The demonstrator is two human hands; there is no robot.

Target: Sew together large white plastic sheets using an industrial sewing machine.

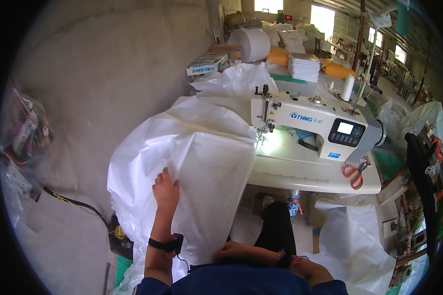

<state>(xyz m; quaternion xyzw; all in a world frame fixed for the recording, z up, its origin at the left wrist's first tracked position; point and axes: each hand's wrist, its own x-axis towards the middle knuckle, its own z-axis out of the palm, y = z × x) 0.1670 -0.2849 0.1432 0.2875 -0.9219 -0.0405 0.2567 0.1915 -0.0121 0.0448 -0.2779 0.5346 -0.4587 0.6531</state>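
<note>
A large white plastic-like sheet drapes over the left part of the sewing table and hangs toward my lap. Its right edge runs up to the needle area of a white sewing machine, whose lamp is lit. My left hand lies on the sheet, fingers extended and slightly apart. Close to my body, my right hand is closed at the sheet's lower right edge, with its fingertips partly hidden. A dark band with a small box circles my left wrist.
Red-handled scissors lie at the table's right end. A white thread cone stands behind the machine. More white sheeting hangs below right. Farther back are a large white roll and stacked white sheets. A wall rises on the left.
</note>
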